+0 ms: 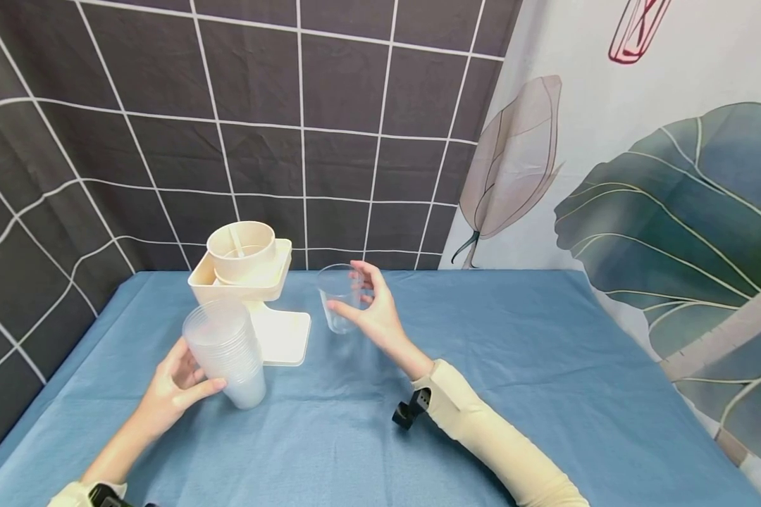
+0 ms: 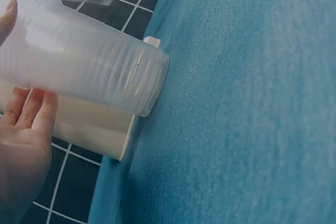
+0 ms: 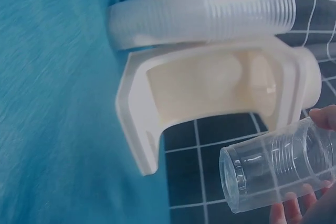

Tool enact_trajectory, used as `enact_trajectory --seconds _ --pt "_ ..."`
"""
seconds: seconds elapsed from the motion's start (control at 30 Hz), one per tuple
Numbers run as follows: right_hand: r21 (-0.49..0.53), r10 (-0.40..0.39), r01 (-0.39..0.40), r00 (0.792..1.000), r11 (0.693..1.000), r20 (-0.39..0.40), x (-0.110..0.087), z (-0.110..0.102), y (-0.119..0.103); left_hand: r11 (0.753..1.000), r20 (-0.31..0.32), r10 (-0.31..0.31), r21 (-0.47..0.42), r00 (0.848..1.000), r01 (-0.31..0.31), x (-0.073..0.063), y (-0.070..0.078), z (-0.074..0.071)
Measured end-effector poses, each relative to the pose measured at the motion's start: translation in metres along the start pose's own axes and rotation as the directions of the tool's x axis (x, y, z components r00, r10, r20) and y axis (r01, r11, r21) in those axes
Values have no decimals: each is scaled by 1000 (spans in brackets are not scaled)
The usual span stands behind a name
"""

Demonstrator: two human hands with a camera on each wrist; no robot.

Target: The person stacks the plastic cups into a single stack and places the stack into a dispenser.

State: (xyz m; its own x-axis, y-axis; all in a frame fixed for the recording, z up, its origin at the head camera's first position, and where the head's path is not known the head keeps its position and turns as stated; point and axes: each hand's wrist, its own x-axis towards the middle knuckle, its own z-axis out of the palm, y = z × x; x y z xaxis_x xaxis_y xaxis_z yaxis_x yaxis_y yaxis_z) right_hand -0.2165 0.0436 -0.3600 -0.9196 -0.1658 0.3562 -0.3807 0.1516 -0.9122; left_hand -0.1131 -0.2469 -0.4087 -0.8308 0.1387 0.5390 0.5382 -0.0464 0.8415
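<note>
A tall stack of clear plastic cups stands on the blue cloth, and my left hand grips it from the left, thumb in front. In the left wrist view the stack lies between thumb and fingers. One clear plastic cup is held by my right hand, fingers around its right side, near the back edge of the table. The right wrist view shows this cup tilted in the frame, with fingertips along its wall. Just behind the stack is a cream stand with a round holder on top.
Blue cloth covers the table. Behind it hangs a dark curtain with white grid lines, and at the right a white curtain with large leaf prints. A black wrist camera sits on the right sleeve.
</note>
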Motion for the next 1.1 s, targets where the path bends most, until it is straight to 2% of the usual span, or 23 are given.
enact_trajectory --seconds 0.4,0.77,1.1 --pt "34 -141 141 990 989 -14 1 -6 -32 1000 7 10 -6 1000 -10 -1 0 0" --pt "64 -192 192 981 979 -10 -2 -1 -53 1000 -1 -10 11 1000 10 0 0 -1" --pt "106 -233 229 972 968 27 -8 11 -69 1000 1 4 -26 1000 -4 0 0 0"
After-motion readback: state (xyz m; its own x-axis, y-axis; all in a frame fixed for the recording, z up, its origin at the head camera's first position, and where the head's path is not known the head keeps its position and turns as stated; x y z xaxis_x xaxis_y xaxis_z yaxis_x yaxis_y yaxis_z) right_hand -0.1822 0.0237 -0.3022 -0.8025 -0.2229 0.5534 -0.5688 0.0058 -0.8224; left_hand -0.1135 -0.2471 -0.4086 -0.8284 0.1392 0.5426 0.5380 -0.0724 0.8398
